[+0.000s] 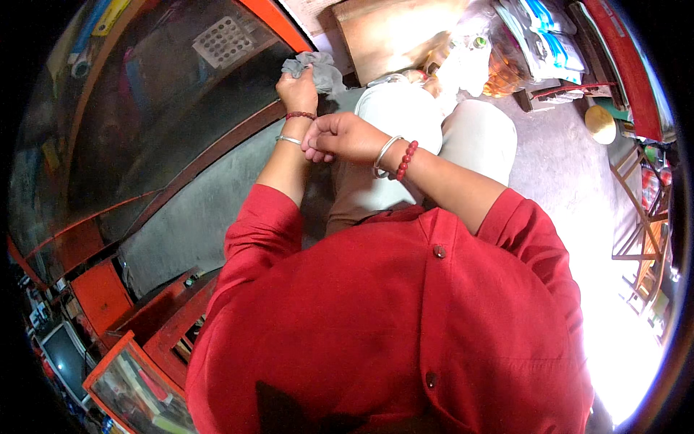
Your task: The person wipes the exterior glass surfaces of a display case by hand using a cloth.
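Observation:
My left hand (pixel 299 91) grips a crumpled grey cloth (pixel 324 73) beside the corner of a large glass panel (pixel 179 103) with a red-orange frame. A dark bead bracelet (pixel 301 115) and a thin silver bangle (pixel 288 140) are on that wrist. My right hand (pixel 344 136) lies across the left wrist, its fingers curled in and their tips beside the silver bangle. Nothing shows between those fingers; whether they touch the bangle is unclear. The right wrist bears a silver bangle (pixel 383 157) and a red bead bracelet (pixel 407 160).
A wooden board (pixel 396 38) stands beyond my knees, with clear plastic bags (pixel 466 59) and white-and-blue packets (pixel 553 43) to its right. A small red-framed glass case (pixel 135 385) is at lower left. A wooden rack (pixel 642 211) stands at right, near bright glare.

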A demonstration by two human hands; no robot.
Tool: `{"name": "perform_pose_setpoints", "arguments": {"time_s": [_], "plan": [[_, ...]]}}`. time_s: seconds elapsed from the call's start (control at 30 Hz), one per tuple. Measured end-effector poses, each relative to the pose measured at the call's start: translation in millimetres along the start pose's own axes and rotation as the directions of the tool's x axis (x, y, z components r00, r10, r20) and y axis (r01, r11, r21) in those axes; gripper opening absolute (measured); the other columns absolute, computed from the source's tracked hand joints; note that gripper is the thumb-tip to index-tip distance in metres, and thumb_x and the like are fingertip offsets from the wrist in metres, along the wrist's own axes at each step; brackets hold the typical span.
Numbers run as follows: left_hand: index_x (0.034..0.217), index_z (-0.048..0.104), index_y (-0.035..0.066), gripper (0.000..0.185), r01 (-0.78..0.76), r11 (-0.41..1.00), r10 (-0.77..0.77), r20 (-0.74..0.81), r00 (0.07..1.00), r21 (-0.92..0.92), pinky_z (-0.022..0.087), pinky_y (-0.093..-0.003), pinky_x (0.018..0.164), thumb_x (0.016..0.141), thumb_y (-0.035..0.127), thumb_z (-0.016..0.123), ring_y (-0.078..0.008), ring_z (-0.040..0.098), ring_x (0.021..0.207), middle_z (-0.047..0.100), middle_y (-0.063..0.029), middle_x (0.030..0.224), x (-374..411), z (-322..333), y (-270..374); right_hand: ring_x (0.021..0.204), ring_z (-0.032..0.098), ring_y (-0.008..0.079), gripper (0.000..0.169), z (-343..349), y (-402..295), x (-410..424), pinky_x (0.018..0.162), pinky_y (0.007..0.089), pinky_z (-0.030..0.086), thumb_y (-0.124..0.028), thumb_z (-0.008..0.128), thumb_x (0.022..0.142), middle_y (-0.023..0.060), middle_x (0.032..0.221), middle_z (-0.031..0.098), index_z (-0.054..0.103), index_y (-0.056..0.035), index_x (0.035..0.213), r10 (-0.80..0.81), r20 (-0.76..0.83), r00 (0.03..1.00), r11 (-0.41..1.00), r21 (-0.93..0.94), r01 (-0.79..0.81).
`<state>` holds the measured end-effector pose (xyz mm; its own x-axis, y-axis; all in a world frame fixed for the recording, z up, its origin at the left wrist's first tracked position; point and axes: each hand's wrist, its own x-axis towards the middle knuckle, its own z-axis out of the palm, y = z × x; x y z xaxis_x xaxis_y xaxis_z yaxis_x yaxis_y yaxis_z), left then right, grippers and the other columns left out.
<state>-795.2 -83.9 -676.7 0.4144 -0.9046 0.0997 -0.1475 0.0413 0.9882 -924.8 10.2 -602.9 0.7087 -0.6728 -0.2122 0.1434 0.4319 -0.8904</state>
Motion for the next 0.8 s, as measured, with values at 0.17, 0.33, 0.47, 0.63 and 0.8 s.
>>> {"name": "perform_pose_setpoints", "arguments": {"time_s": [0.17,0.33,0.47,0.63,0.8], "plan": [[0.083,0.067,-0.001,0.012,0.116,0.963,-0.103,-0.068,0.992,0.241,0.051,-0.0332,0.066,0.073,0.006,0.069,-0.015,0.063,0.071,0.07,-0.0075,0.078,4,14,-41,0.077,0.062,0.0108,0.016,-3,2,4,0.07,0.024,0.05,-0.013,0.054,0.093,0.0052,0.087,0.067,0.064,-0.0011,0.096,0.011,0.011,1.0,0.999,-0.053,-0.011],[0.088,0.066,-0.004,0.021,0.4,0.884,-0.363,-0.182,0.914,0.243,0.05,-0.0355,0.069,0.074,0.012,0.068,-0.0208,0.065,0.076,0.07,-0.0122,0.087,4,26,-92,0.077,0.061,0.0096,0.017,-10,4,8,0.07,0.0234,0.049,-0.014,0.054,0.094,0.0045,0.088,0.067,0.065,-0.0013,0.098,-0.023,0.012,1.0,0.998,-0.053,0.024],[0.107,0.064,-0.004,0.036,0.519,0.756,-0.569,0.01,0.822,0.399,0.049,-0.0362,0.08,0.078,0.017,0.068,-0.0276,0.065,0.091,0.068,-0.0182,0.105,22,10,-115,0.078,0.061,0.0097,0.016,-11,-1,7,0.071,0.0231,0.049,-0.013,0.055,0.094,0.0047,0.089,0.067,0.064,-0.0013,0.099,0.076,0.01,0.997,0.993,0.094,-0.077],[0.111,0.059,-0.001,0.027,0.443,0.853,-0.34,0.351,0.872,-0.276,0.053,-0.0412,0.085,0.085,0.004,0.062,-0.0296,0.064,0.099,0.065,-0.0133,0.108,15,-1,-108,0.078,0.061,0.0097,0.016,-5,-4,7,0.071,0.0227,0.049,-0.013,0.055,0.094,0.0044,0.089,0.067,0.064,-0.0018,0.099,0.083,0.018,0.996,0.994,0.07,-0.084],[0.103,0.059,-0.003,0.023,0.544,0.602,-0.534,0.213,0.819,-0.584,0.056,-0.0405,0.069,0.081,-0.002,0.065,-0.0274,0.067,0.083,0.065,-0.0121,0.098,18,5,-35,0.079,0.061,0.0099,0.015,-7,-9,1,0.07,0.0228,0.048,-0.013,0.055,0.093,0.0035,0.089,0.067,0.064,-0.0029,0.1,0.052,0.007,0.999,0.999,0.002,-0.052]]}}
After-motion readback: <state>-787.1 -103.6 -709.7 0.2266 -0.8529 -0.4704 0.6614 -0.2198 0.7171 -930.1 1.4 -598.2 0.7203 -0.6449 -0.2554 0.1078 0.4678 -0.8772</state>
